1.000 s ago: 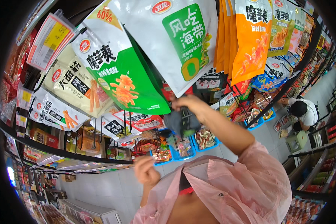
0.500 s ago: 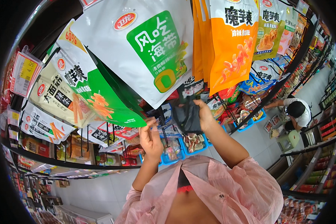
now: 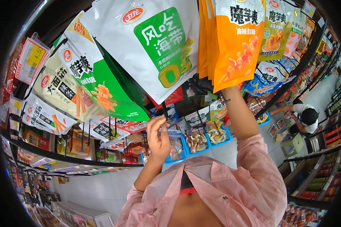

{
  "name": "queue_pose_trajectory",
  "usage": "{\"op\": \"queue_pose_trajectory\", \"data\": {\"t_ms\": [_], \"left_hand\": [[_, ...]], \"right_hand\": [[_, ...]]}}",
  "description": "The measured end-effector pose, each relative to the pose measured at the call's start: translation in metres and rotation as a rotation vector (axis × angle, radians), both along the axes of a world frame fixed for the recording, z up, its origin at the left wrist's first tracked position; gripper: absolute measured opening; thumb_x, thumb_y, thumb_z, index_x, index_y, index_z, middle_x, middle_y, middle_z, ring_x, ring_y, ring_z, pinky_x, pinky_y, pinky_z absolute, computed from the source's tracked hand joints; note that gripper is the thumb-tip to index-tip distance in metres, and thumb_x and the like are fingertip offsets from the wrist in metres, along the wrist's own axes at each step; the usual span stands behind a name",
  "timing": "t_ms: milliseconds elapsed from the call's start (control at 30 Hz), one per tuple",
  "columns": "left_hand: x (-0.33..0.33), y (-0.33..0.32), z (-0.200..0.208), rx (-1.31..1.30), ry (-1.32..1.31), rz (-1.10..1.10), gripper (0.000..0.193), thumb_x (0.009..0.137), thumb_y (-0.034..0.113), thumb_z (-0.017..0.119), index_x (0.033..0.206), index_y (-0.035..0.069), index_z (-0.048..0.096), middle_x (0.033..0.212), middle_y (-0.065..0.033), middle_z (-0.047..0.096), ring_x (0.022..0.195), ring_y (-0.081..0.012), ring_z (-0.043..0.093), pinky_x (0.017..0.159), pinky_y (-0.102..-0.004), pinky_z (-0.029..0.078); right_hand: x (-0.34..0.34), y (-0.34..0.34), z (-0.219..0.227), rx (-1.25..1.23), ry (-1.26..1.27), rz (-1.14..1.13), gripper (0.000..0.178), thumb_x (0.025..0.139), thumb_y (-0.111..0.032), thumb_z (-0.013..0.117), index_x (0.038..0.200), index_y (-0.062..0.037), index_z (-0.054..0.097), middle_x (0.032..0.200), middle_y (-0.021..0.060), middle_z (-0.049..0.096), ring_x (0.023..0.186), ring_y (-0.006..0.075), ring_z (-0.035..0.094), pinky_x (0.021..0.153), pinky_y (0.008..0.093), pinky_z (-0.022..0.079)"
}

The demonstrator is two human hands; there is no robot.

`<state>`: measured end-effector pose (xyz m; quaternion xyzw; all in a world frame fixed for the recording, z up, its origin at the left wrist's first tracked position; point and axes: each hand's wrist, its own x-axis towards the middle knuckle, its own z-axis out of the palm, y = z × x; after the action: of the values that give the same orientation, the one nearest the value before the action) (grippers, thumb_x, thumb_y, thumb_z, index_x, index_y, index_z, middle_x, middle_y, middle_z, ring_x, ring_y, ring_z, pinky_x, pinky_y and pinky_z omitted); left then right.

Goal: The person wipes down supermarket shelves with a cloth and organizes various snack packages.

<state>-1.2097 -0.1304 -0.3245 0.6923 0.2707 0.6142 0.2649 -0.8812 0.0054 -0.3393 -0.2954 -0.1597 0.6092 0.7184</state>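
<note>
My left hand is raised just below the lower corner of a green and white snack pouch. Its fingers are loosely bent, and nothing shows in them. My right forearm reaches up behind the orange snack pouches, which hide my right hand. To the left of these hangs a large white pouch with a green panel. Some dark material shows in the gap between the white and orange pouches; what it is, I cannot make out.
Black display hooks and more pouches, such as a cream one, fill the rack. A price tag hangs at the left. Blue baskets of packaged food stand below. A person in white is low down at the right, near a pale green stool.
My right hand, which held a dark grey, limp thing in front of the rack, has moved up and right behind the orange pouches. My left hand has shifted slightly right.
</note>
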Motion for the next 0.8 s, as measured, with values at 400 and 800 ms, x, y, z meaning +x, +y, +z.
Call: {"op": "queue_pose_trajectory", "data": {"t_ms": [400,800], "left_hand": [[0.003,-0.001,-0.023,-0.03,0.021,-0.079,0.037,0.09,-0.007,0.042,0.126,-0.002,0.036,0.11,-0.0162,0.055,0.095,-0.0179,0.057,0.082,-0.0301,0.047],[0.008,0.0,-0.022,-0.025,0.015,-0.107,0.038,0.09,-0.005,0.041,0.127,0.001,0.033,0.11,-0.018,0.054,0.093,-0.0187,0.057,0.081,-0.0308,0.047]], "right_hand": [[-0.034,-0.054,0.014,0.039,-0.155,0.263,0.031,0.088,-0.018,0.049,0.114,-0.0019,0.055,0.098,0.0127,0.063,0.09,0.0229,0.061,0.08,0.0381,0.052],[-0.031,-0.147,0.004,0.118,0.079,0.392,0.057,0.088,-0.04,0.046,0.122,0.0062,0.048,0.097,0.0199,0.061,0.084,0.0255,0.061,0.07,0.0316,0.051]]}}
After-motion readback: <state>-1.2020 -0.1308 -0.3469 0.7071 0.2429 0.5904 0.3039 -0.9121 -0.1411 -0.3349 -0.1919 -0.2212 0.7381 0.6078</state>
